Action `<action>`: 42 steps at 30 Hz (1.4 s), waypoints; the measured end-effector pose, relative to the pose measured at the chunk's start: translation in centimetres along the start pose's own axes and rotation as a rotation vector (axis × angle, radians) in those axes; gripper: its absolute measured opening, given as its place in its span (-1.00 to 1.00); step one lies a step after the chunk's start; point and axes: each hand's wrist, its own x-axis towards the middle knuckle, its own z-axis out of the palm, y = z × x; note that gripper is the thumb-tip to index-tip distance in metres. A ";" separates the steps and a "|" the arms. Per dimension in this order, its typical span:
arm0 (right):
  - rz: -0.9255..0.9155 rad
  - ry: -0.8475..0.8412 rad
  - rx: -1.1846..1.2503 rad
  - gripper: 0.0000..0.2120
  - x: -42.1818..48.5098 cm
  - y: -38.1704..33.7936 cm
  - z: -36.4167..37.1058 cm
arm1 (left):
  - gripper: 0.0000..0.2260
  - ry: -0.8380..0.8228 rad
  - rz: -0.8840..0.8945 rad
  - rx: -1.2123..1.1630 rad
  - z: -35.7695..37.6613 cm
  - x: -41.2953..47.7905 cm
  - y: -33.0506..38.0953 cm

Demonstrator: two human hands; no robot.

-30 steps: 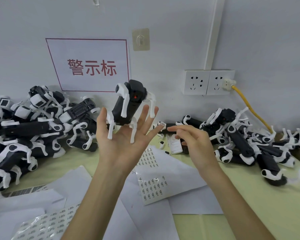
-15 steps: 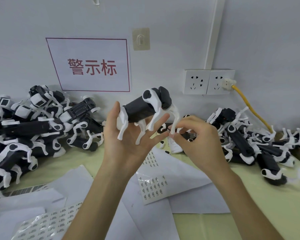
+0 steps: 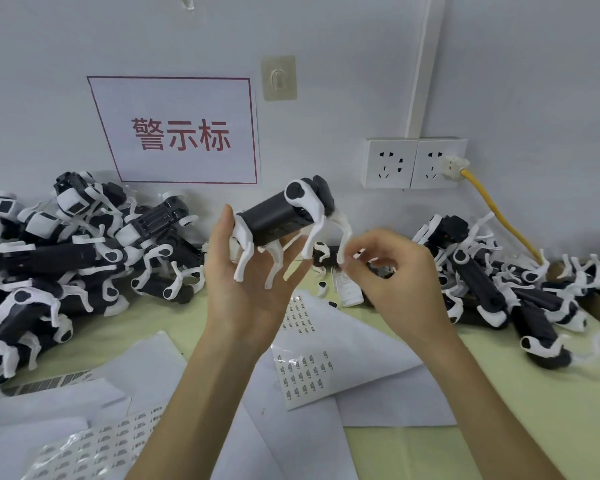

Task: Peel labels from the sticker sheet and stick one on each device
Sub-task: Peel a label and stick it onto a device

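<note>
Head view: your left hand (image 3: 250, 289) cradles the device (image 3: 278, 216) on nearly straight fingers, thumb up against its rear end. Your right hand (image 3: 395, 282) is curled, its fingertips (image 3: 357, 268) pinched together at a front leg's foot. Whether a label sits between them is too small to tell. With so loose a cradle, a firm press could tip the device off your palm, or a label could snag on the leg and fold. The sticker sheet (image 3: 305, 372) lies on the table (image 3: 568, 393) below both hands, between your wrists.
</note>
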 end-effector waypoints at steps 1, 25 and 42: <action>0.051 0.011 0.121 -0.86 0.1 -0.1 -0.1 | -0.51 0.042 0.018 0.008 0.1 0.0 0.0; 0.342 -0.033 0.613 -0.33 1.2 -1.6 -2.2 | -0.54 -0.262 -0.193 0.457 -0.6 0.1 0.3; 0.407 0.122 0.354 -0.57 1.0 -0.6 -1.4 | -0.79 -0.171 -0.188 0.551 0.7 -0.1 -0.5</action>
